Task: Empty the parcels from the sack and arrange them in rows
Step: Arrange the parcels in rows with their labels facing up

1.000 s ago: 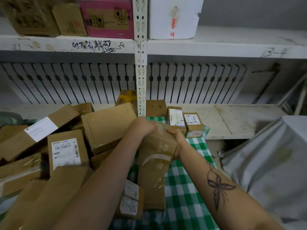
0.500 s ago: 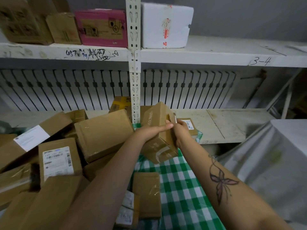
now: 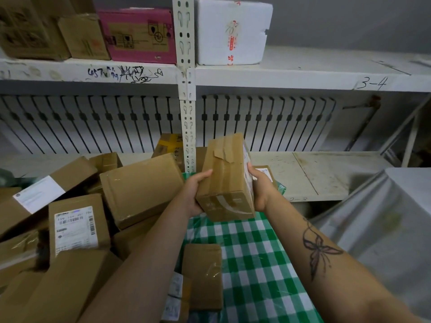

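A taped brown cardboard parcel [image 3: 225,180] is held up in the air in front of the lower shelf. My left hand [image 3: 194,194] grips its left side and my right hand [image 3: 262,187] grips its right side, over a white label. Below them lies the green-and-white checked sack [image 3: 254,257], spread flat. A flat brown parcel [image 3: 203,276] and a small labelled parcel [image 3: 176,297] lie on the sack near me. To the left, a heap of brown parcels [image 3: 140,187] leans in a jumble, some with white labels [image 3: 75,226].
A white perforated shelf post [image 3: 187,117] rises just behind the held parcel. The lower shelf board [image 3: 326,173] stretches to the right. The upper shelf holds a pink box [image 3: 137,33], a white foam box [image 3: 233,31] and brown cartons. A grey sheet [image 3: 377,224] covers something at right.
The parcel has been lifted from the sack up toward the shelf and turned upright between both hands. The view tilted up slightly.
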A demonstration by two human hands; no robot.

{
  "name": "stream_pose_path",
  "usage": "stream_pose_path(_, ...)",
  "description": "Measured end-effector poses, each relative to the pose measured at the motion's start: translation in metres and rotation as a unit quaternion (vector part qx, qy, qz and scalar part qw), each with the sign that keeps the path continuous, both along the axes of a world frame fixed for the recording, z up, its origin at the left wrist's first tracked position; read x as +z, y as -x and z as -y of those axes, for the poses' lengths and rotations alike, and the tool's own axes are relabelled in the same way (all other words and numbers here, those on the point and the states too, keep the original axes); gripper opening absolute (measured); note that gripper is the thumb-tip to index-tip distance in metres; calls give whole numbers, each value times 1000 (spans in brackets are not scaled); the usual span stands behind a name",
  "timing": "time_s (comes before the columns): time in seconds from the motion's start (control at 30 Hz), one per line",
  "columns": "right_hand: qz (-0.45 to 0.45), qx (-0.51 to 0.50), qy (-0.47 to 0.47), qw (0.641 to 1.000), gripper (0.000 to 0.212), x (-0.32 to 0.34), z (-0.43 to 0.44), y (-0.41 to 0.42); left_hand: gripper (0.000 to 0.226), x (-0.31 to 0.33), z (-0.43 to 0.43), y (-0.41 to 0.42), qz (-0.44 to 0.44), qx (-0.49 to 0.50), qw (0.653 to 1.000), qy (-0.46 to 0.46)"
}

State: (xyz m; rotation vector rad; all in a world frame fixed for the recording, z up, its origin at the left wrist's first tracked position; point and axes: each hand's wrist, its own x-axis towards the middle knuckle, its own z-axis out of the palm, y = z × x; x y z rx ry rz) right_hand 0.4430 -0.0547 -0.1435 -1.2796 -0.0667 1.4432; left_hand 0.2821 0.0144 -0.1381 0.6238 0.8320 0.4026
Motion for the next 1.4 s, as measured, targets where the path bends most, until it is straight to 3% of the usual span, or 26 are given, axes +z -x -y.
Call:
stream_pose_path(0.07, 26, -16, -10, 999, 40, -2, 0, -6, 35, -1, 1, -1, -25, -16, 999, -30)
stream_pose_path(0.13, 57, -17, 7, 998, 27, -2, 1, -12, 45, -3, -2, -6, -83, -18, 993, -86)
stream_pose_path(0.2, 80, -15, 19, 996, 23, -2, 3, -14, 55, -1, -4, -14, -148, -19, 979, -138)
stream_pose_path(0.27, 95, -12, 25, 995, 20, -3, 4, -15, 56, 4, 0, -22, -185, -12, 973, -136)
stream_pose_path(0.47, 127, 16, -3, 992, 11, -8, 12, -21, 128, -1, 11, -46, -197, -65, 968, -138)
stream_pose_path(0.73, 185, -38, 18, 982, 46, -16, 20, -42, 43, -12, 26, -58, -145, -68, 976, -147)
stream_pose_path(0.83, 147, -18, 5, 989, 54, -19, 23, -50, 21, -13, 34, -61, -136, -78, 977, -145)
stream_pose_path(0.97, 87, -27, -31, 995, 42, -18, 33, -59, 21, -22, 41, -72, -134, -87, 979, -129)
stream_pose_path(1.07, 79, -18, -52, 995, 36, -19, 44, -63, 41, -30, 48, -79, -140, -88, 979, -118)
stream_pose_path(1.23, 124, -13, 18, 992, 48, -32, 62, -74, 47, -48, 63, -88, -140, -125, 977, -98)
stream_pose_path(1.4, 120, -5, 72, 990, 47, -47, 79, -82, 49, -63, 75, -95, -159, -157, 971, -85)
